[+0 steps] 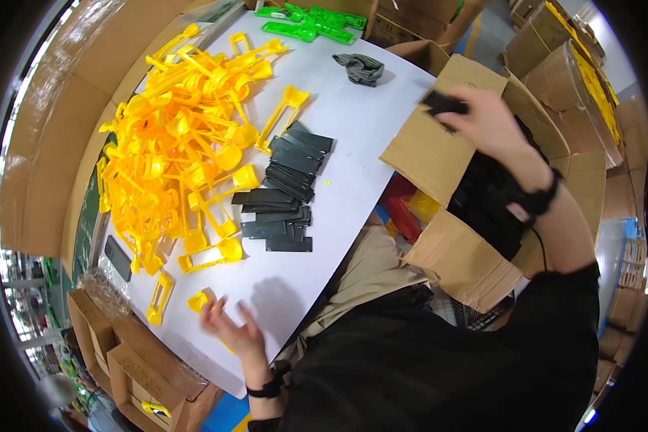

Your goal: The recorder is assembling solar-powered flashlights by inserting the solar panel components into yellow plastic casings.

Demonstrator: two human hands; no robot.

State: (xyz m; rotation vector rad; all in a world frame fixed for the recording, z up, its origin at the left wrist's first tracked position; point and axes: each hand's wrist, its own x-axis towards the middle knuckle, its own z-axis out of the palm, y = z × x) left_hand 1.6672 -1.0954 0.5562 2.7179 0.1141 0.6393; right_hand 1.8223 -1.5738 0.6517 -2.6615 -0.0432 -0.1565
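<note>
My right hand (pixel 491 124) is closed on a small black plastic piece (pixel 445 105), held above a flap of the open cardboard box at my right. Black parts (pixel 491 194) fill that box. Low over the near end of the white table, my left hand (pixel 234 333) has its fingers spread, slightly blurred. Beside its fingertips lies a yellow plastic part (pixel 199 301), partly hidden by the hand. Overlapping flat black plates (pixel 289 180) lie in a row mid-table. A large heap of yellow plastic frames with scoop-like ends (pixel 183 137) covers the left side.
Green plastic parts (pixel 313 23) and a crumpled grey cloth (pixel 360 69) lie at the far end of the white table (pixel 353 180). The box's flaps (pixel 439 129) reach the table's right edge. Cardboard boxes (pixel 147 374) stand at the lower left, more at the far right.
</note>
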